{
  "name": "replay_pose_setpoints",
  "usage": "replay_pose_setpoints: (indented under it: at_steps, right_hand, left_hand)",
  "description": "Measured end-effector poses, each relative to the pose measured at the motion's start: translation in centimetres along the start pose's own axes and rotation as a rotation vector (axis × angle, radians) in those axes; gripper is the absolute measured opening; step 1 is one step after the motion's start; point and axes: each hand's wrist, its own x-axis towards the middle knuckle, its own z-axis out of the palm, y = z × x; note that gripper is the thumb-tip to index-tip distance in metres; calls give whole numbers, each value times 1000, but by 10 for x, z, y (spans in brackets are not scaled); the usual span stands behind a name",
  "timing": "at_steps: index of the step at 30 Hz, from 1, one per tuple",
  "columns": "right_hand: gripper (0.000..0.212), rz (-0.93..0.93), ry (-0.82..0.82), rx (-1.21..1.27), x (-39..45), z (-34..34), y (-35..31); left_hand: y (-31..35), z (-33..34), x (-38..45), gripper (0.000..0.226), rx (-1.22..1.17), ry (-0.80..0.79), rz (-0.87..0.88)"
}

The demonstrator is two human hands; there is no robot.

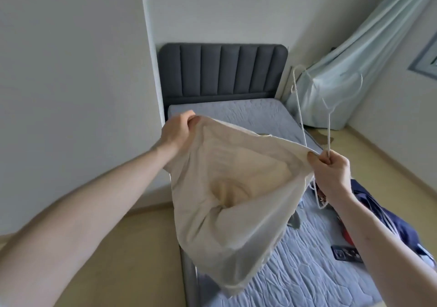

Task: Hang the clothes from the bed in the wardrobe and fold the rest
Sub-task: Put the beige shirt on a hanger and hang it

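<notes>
I hold a cream garment (227,188) up over the bed (307,259), its opening stretched wide between my hands. My left hand (177,131) grips the opening's left edge. My right hand (331,169) pinches the right edge together with white wire hangers (328,127), whose hooks stick up above the hand and whose lower parts hang below it. A dark blue garment (378,212) with red detail lies on the bed's right side. A small grey-green piece of cloth (295,221) peeks out from behind the cream garment.
The bed has a grey quilted cover and a dark grey padded headboard (222,72). A small dark flat object (346,253) lies on the cover at right. A pale blue curtain (354,70) hangs at the far right. White walls close in on the left; yellowish floor (142,247) flanks the bed.
</notes>
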Motion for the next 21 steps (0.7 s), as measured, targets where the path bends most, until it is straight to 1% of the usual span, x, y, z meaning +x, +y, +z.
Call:
replay_pose_setpoints:
  at_steps: [2,4,7,11,13,14,15,16,19,20,21]
  right_hand:
    - [49,-35,55,22,12,-17,-3]
    - [49,-102,79,-4,25,-28,-6]
    - [50,-122,89,-91,43,-54,5]
    - [54,-98,47,-185,49,-74,38]
    - [54,-95,18,-171,45,-76,52]
    - [53,-89,1,-151,43,-75,58]
    - [52,-84,-18,-125,41,-74,64]
    - [52,-86,-40,-96,39,-71,67]
    - [56,-145,-139,-33,34,-65,72]
    - [58,-171,-177,-27,32,-63,73]
    - [59,-195,-223,-15,29,-59,73]
  left_hand:
    - [38,-4,19,31,1,91,84]
    - [67,-3,35,41,10,162,104]
    - [110,4,44,45,56,221,190]
    - [128,16,32,37,190,250,387]
    - [122,33,16,38,203,254,397]
    - [117,43,4,41,209,217,369]
    - [108,55,-11,46,225,132,323]
    - [97,64,-26,51,253,4,258]
    - [57,84,-75,65,458,-507,-22]
    - [45,89,-92,66,539,-675,-109]
    - [36,95,-107,61,592,-811,-168]
